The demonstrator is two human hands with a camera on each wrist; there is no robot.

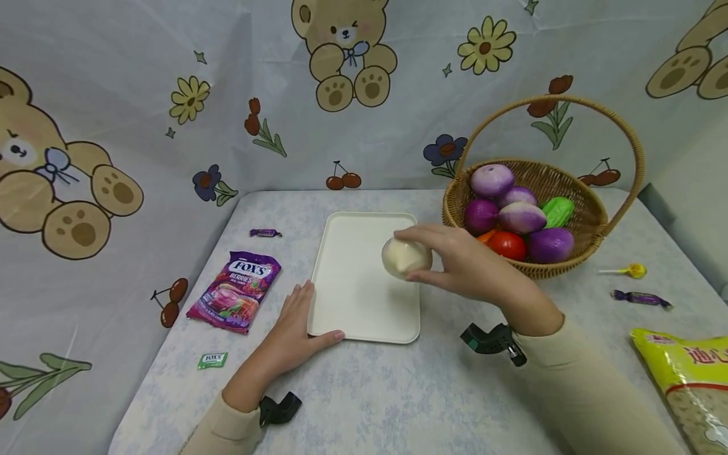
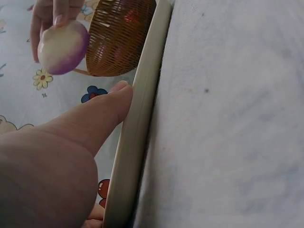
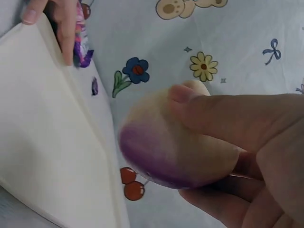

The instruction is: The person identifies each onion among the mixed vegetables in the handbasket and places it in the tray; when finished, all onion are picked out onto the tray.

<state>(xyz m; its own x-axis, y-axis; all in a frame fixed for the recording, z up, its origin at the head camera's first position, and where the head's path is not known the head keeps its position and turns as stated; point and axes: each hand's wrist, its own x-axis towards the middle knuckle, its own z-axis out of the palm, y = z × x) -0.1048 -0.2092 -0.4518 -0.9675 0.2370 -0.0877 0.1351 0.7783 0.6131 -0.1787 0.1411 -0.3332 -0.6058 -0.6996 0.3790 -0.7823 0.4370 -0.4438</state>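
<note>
My right hand (image 1: 461,259) grips a round cream-and-purple turnip (image 1: 405,258) between thumb and fingers. The turnip is held above the right part of a white rectangular tray (image 1: 364,309); its purple side shows in the right wrist view, below the thumb. At the tray's lower left corner rests my left hand (image 1: 292,335), fingers straight along the left edge and thumb on the near rim. In the left wrist view, that thumb (image 2: 107,111) lies against the tray's rim.
A wicker basket (image 1: 591,196) with purple vegetables, a tomato and a green vegetable stands at the back right. Left of the tray lie a purple candy bag (image 1: 236,292) and small wrapped candies. A lollipop (image 1: 634,271), wrapped candy (image 1: 641,298) and yellow bag (image 1: 691,379) lie right.
</note>
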